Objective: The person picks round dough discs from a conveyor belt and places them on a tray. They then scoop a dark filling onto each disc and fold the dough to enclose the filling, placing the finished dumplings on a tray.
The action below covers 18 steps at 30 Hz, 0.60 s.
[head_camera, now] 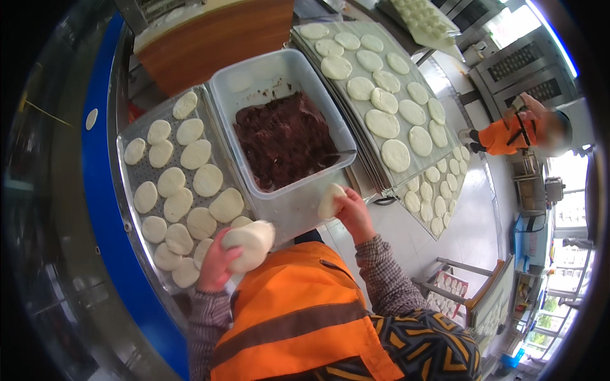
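Note:
My left hand point(217, 264) is shut on a small stack of flat dough rounds point(248, 245), held over the near edge of a perforated metal tray point(188, 157). Many more pale rounds lie on that tray, some overlapping. A single dough round point(330, 202) is pinched between the thumb and fingers of my right hand point(353, 212). Between the trays stands a translucent plastic tub point(286, 59) with dark red-brown paste point(286, 138) in it. A utensil handle point(333, 156) sticks out of the paste at the right.
Right of the tub is a pile of trays topped with dough rounds point(395, 155). Beyond it, lower down, sits another loaded tray point(431, 195). A person in orange point(510, 128) stands farther right. At the lower right is a rack point(469, 285); a blue edge point(109, 228) runs along the left.

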### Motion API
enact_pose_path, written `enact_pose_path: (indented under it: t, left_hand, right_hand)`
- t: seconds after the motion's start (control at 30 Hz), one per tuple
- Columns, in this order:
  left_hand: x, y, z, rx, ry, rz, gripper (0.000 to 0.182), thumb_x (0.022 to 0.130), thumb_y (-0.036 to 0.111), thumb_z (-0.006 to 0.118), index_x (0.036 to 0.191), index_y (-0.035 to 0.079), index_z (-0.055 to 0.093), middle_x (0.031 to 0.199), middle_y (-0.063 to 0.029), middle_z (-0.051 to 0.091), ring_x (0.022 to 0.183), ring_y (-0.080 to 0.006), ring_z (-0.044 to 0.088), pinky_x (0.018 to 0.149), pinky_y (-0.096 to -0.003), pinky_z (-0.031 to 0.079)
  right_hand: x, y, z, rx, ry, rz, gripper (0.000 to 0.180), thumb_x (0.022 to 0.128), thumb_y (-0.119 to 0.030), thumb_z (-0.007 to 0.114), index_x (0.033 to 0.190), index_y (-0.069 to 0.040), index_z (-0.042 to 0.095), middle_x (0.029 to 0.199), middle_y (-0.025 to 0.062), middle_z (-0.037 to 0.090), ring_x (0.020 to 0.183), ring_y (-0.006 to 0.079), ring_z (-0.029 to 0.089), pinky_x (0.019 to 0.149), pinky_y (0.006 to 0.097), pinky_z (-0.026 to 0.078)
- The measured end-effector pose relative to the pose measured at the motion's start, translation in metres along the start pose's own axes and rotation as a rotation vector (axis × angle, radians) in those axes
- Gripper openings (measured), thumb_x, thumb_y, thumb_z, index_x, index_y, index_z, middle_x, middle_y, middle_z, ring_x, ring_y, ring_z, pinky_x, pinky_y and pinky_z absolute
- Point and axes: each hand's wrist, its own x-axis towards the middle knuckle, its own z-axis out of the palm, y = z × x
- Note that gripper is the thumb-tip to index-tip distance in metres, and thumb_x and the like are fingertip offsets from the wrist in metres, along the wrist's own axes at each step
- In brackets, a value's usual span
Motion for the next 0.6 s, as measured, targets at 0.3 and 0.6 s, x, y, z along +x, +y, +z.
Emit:
enact_pose_path:
  t: [0.3,0.6]
  left_hand:
    - [0.112,-0.086,0.097,-0.196,-0.079,-0.206,0.046,0.079,0.002,0.066,0.122,0.004,0.047,0.11,-0.0059,0.056,0.101,-0.0161,0.055,0.087,-0.0304,0.048]
    - [0.091,-0.071,0.13,1.048,0.556,0.518,0.019,0.077,-0.001,0.065,0.096,0.002,0.061,0.096,-0.0117,0.064,0.085,-0.0195,0.062,0.073,-0.0301,0.05]
  right_hand:
    - [0.01,-0.008,-0.009,-0.404,-0.196,0.153,0.032,0.089,-0.011,0.058,0.118,0.001,0.052,0.108,0.0077,0.06,0.097,0.0145,0.059,0.081,0.0279,0.049]
    - [0.05,0.006,0.0,-0.526,-0.434,0.082,0.015,0.087,-0.013,0.064,0.095,-0.002,0.056,0.082,-0.0006,0.06,0.074,0.0062,0.055,0.066,0.0205,0.046]
